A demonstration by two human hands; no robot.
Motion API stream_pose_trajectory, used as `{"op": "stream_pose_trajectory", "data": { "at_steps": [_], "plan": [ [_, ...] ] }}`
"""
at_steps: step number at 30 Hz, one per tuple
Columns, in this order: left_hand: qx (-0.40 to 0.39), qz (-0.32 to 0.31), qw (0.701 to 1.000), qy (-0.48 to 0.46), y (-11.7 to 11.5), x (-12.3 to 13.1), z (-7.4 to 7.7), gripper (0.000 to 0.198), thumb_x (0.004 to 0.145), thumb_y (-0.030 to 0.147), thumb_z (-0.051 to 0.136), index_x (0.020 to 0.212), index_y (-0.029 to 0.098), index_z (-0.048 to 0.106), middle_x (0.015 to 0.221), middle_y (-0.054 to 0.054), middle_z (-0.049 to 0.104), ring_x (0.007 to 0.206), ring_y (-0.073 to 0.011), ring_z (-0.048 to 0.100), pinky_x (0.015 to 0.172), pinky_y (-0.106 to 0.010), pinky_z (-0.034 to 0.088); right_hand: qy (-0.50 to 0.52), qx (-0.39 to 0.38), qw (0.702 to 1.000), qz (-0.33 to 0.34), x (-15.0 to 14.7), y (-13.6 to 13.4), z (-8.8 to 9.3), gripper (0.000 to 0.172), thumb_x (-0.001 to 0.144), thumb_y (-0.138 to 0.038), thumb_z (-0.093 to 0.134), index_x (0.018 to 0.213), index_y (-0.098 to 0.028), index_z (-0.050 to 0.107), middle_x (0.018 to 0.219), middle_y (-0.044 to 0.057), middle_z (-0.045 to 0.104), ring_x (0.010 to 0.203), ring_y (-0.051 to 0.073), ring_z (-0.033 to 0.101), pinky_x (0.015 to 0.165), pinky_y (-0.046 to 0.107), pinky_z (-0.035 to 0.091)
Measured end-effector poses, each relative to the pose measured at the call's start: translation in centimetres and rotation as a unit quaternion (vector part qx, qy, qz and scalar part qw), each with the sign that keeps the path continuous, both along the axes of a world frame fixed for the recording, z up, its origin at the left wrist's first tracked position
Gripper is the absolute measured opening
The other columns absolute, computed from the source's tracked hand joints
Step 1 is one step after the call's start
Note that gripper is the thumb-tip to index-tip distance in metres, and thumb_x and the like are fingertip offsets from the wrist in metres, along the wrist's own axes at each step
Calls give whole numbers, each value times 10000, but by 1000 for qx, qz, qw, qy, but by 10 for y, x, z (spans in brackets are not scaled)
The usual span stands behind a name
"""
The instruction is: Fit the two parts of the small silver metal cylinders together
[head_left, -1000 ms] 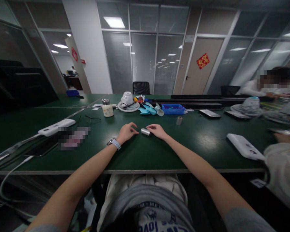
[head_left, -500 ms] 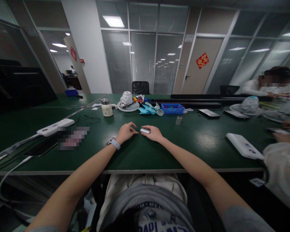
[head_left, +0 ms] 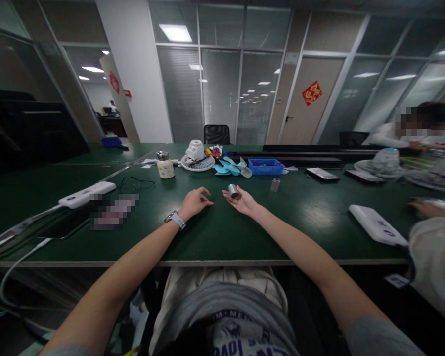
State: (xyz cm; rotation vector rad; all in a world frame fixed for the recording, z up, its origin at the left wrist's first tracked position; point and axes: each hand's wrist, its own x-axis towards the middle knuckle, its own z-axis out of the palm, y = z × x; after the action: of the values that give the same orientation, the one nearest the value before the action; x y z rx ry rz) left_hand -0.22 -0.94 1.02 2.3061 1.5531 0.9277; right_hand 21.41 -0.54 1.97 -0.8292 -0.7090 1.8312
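My right hand is turned palm up just above the green table and holds a small silver cylinder in its fingers, end on to me. My left hand rests on the table a short way to its left, fingers loosely curled and holding nothing, with a watch on the wrist. A second small silver cylinder stands on the table beyond my right hand.
Farther back are a cream flask, a white fan grille, light blue fan blades and a blue tray. White power strips lie left and right. Another person's hand shows at the right edge.
My right hand has lifted the silver cylinder off the table and turned palm up. My left hand has stayed in place.
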Motion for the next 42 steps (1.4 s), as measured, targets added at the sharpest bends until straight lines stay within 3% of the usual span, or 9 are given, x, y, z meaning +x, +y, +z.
{"op": "stream_pose_trajectory", "data": {
  "at_steps": [9, 15, 18, 24, 28, 32, 36, 39, 42],
  "plan": [
    [-4, -5, 1000, -12, 2, -1, -2, 320, 711, 343, 759, 955, 222, 591, 758, -2, 759, 804, -220, 714, 742, -303, 484, -36, 11, 999, 15, -2, -1, -1, 267, 963, -405, 458, 975, -186, 611, 997, 50, 724, 821, 104, 684, 841, 233, 507],
    [1, -5, 1000, -12, 3, -2, -4, 329, 704, 350, 766, 956, 225, 595, 773, -3, 759, 830, -227, 710, 757, -315, 483, -172, 94, 978, -69, -8, -2, -5, 181, 843, -295, 660, 946, -220, 531, 827, 13, 708, 744, 136, 687, 792, 290, 524],
    [0, -9, 1000, -13, 4, -3, -4, 326, 712, 356, 758, 961, 226, 594, 777, -2, 760, 830, -227, 710, 757, -316, 484, -357, 269, 887, -116, -4, -7, -6, 368, 713, -374, 771, 957, -230, 536, 788, 3, 705, 736, 177, 682, 741, 318, 511],
    [-1, -10, 1000, -12, 3, -2, -4, 320, 717, 349, 753, 964, 222, 593, 772, -10, 762, 802, -222, 714, 728, -305, 488, -616, 535, 555, -161, 10, -17, 4, 391, 715, -456, 749, 1007, -221, 637, 829, 37, 711, 796, 217, 644, 811, 354, 406],
    [0, -8, 1000, -16, 3, -2, -4, 328, 705, 353, 763, 953, 222, 594, 761, -10, 760, 776, -219, 714, 719, -303, 492, -646, 577, 467, -178, 14, -16, 9, 357, 751, -430, 719, 1035, -220, 667, 858, 54, 702, 796, 215, 611, 779, 333, 364],
    [-2, -10, 1000, -16, 2, -2, -3, 328, 704, 361, 758, 955, 225, 597, 762, -7, 759, 778, -218, 713, 712, -301, 494, -641, 587, 457, -192, 17, -15, 11, 323, 743, -400, 718, 1003, -210, 683, 845, 49, 690, 816, 214, 601, 769, 323, 355],
    [-6, -8, 1000, -14, 2, -2, -3, 326, 708, 356, 753, 963, 224, 598, 769, -5, 760, 789, -216, 713, 709, -295, 494, -631, 574, 490, -178, 16, -17, 12, 346, 689, -371, 748, 986, -202, 690, 787, 28, 685, 748, 192, 604, 754, 314, 374],
    [-5, -8, 1000, -13, 2, -1, -3, 320, 710, 349, 751, 961, 223, 598, 758, 0, 758, 786, -215, 713, 710, -293, 494, -607, 529, 569, -169, 13, -17, 8, 382, 664, -421, 758, 966, -197, 687, 731, 9, 678, 669, 167, 598, 712, 296, 402],
    [-6, -9, 1000, -14, 1, -1, -2, 316, 708, 341, 755, 957, 226, 599, 751, 2, 757, 778, -215, 714, 709, -294, 493, -542, 455, 696, -124, 8, -11, 0, 397, 676, -492, 735, 929, -190, 685, 694, 5, 678, 622, 156, 599, 622, 269, 419]
  ]
}}
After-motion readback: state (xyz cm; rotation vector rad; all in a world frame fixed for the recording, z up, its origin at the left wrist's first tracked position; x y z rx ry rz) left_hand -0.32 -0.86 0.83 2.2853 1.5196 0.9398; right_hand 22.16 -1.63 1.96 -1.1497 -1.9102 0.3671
